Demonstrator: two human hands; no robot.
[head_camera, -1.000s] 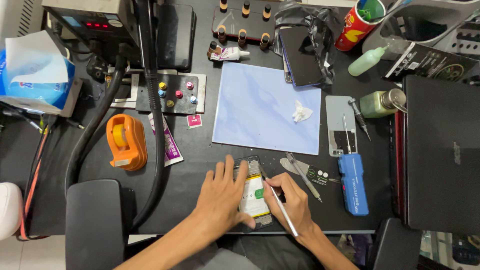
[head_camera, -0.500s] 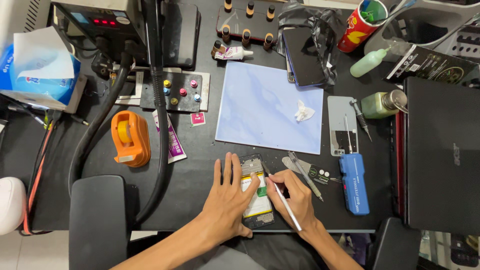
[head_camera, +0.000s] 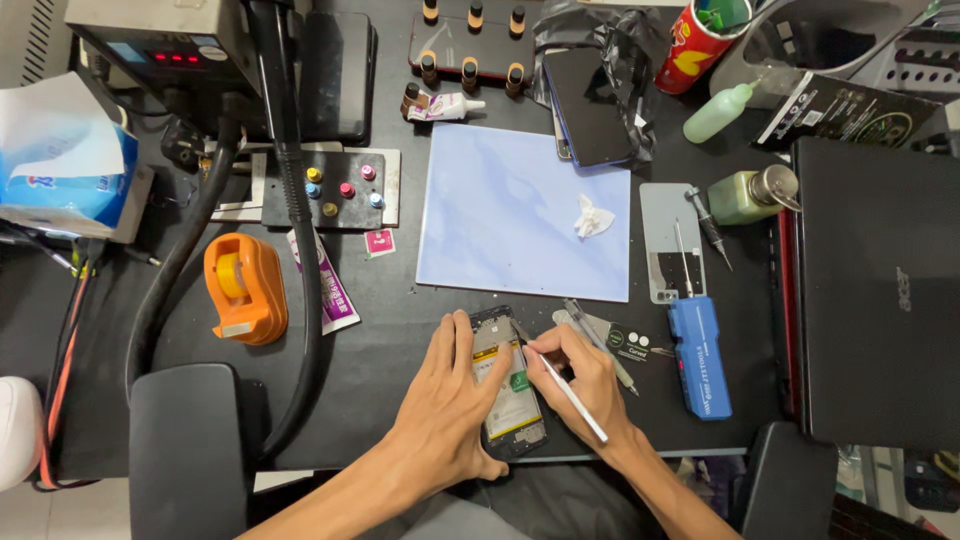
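Down at the near edge of the bench, two hands work on an opened smartphone (head_camera: 507, 385).

Flat and spread, the left hand (head_camera: 455, 400) presses on the phone's left side, fingers laid along its edge, gripping nothing but seemingly pinning the body so it cannot slide. The right hand (head_camera: 590, 385) is curled around a slim white stylus-like tool (head_camera: 567, 392), held like a pen with its tip touching the upper part of the phone's exposed inside. Just right of it lie tweezers (head_camera: 598, 340) and a blue tool case (head_camera: 700, 356), near enough to grab. Beyond, a pale blue work mat (head_camera: 500, 220) carries a crumpled wipe (head_camera: 594, 216), likely kept clear for parts. Well off to the left sits an orange tape dispenser (head_camera: 244, 287).
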